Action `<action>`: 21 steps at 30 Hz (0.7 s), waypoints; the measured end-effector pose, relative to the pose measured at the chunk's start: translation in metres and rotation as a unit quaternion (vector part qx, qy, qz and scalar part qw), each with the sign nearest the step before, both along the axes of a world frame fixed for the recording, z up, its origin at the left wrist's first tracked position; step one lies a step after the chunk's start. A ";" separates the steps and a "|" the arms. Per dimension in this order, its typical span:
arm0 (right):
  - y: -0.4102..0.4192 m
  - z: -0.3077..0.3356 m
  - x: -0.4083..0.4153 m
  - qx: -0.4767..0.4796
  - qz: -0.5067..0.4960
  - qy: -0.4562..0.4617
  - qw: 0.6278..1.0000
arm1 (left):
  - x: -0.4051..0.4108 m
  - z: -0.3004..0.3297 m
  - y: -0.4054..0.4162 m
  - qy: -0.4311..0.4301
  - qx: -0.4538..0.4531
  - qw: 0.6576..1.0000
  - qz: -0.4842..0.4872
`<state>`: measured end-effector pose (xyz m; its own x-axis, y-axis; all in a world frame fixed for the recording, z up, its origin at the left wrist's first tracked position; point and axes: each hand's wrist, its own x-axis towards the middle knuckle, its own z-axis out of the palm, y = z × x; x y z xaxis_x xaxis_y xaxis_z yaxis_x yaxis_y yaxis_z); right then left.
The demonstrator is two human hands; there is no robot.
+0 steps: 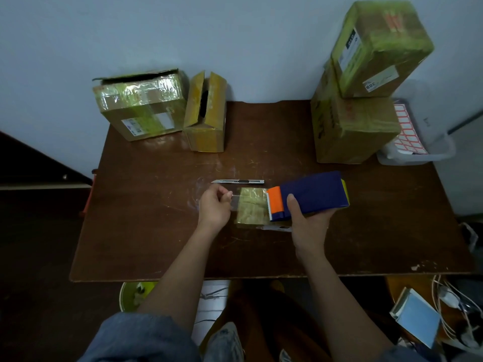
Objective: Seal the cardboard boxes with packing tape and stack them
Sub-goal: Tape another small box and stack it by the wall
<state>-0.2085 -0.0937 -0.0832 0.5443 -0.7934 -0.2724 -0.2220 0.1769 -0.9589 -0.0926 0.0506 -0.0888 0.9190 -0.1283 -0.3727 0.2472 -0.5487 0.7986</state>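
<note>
Here, a tape dispenser (311, 195) is gripped by the right hand (308, 223) over a small box (252, 207) lying on the table (156, 231). The end of the clear tape (235, 202) is pinched by the left hand (214, 207), just left of the box. Just beyond, a box cutter (237, 181) is seen. Farther back, two open boxes (141, 105) are set at the left, and two sealed boxes (355, 126) are stacked at the right.

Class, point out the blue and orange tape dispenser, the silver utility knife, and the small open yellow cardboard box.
Blue and orange tape dispenser (313, 193), head view, blue body.
Silver utility knife (237, 181), head view, mid-handle.
Small open yellow cardboard box (206, 138), head view, front wall.
</note>
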 end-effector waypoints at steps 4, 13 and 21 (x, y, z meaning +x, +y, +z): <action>0.002 -0.001 0.000 -0.004 0.004 0.008 1.000 | 0.002 -0.004 0.000 -0.003 0.009 1.000 -0.006; 0.004 -0.008 -0.002 -0.031 0.010 0.025 0.999 | -0.003 -0.017 -0.006 -0.017 0.017 1.000 -0.014; 0.000 -0.011 -0.002 -0.049 0.034 0.045 0.997 | -0.010 -0.033 -0.020 0.061 -0.033 0.998 -0.005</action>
